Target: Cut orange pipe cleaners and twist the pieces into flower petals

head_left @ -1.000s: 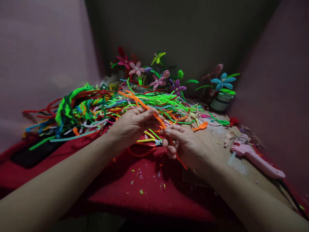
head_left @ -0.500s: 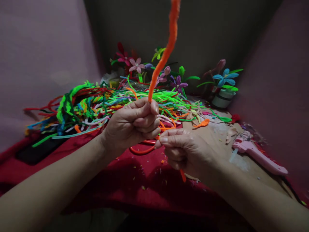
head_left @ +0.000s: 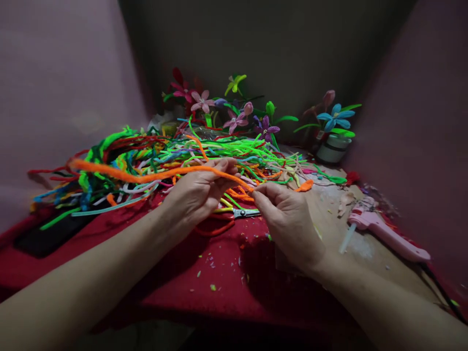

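A fuzzy orange pipe cleaner (head_left: 164,172) stretches sideways across both hands, its loose end reaching out to the left. My left hand (head_left: 204,190) has its thumb and fingers about the middle part of it. At the right end of the pipe cleaner, my right hand (head_left: 288,219) pinches it between thumb and forefinger. Just beneath the hands lie scissors (head_left: 245,213) with red handles, their blade tips hidden behind my right hand. Behind the hands spreads a heap of colourful pipe cleaners (head_left: 234,146).
Pipe-cleaner flowers (head_left: 234,117) stand at the back; a blue one (head_left: 335,117) is near a small pale jar (head_left: 333,147). On the right a pink glue gun (head_left: 387,234) lies on cardboard (head_left: 329,243). A dark flat object (head_left: 47,236) sits left on the red cloth (head_left: 175,282).
The orange pipe cleaner has swung from upright to lying sideways, its free end now at left. My left hand has loosened from a tighter fist, and the scissors' pivot has come into sight.
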`<action>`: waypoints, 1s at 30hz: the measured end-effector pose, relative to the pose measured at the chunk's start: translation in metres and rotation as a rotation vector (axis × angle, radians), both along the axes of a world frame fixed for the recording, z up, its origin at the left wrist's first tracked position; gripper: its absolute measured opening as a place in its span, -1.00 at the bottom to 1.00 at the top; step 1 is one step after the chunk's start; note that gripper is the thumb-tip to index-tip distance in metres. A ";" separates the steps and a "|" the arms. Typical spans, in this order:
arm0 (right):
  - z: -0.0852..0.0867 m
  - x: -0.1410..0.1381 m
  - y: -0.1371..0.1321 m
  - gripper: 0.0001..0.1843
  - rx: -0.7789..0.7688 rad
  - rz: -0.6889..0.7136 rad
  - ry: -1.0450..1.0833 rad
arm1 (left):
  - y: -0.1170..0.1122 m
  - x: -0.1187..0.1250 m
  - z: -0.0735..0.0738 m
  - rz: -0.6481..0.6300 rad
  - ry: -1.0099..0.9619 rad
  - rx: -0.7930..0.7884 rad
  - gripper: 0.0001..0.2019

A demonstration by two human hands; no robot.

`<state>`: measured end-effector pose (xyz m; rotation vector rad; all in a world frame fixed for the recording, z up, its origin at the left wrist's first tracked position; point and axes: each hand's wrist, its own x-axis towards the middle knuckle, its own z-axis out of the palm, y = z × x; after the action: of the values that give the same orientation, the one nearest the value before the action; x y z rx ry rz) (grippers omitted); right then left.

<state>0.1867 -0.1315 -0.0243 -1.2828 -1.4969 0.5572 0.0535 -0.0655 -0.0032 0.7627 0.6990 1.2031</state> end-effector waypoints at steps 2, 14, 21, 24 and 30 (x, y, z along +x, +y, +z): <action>-0.003 0.000 0.000 -0.77 0.050 -0.024 -0.098 | -0.006 0.000 0.000 -0.006 0.006 -0.003 -0.78; -0.004 -0.004 0.002 -0.76 -0.057 0.088 0.080 | -0.012 0.001 -0.003 -0.138 -0.137 -0.038 -0.72; 0.000 -0.009 0.000 -0.82 -0.610 0.537 0.749 | -0.010 -0.010 0.015 -0.306 -0.138 -0.062 -0.68; -0.005 -0.007 0.005 -0.82 -0.637 0.582 0.784 | -0.003 -0.013 0.010 -0.267 -0.112 0.032 -0.68; -0.014 -0.003 0.011 -0.83 -0.641 0.504 0.838 | 0.019 -0.023 0.003 -0.179 -0.084 0.159 -0.72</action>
<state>0.1835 -0.1206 -0.0381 -0.8919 -0.9150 1.7644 0.0300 -0.0468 0.0003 0.8821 0.4593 1.1286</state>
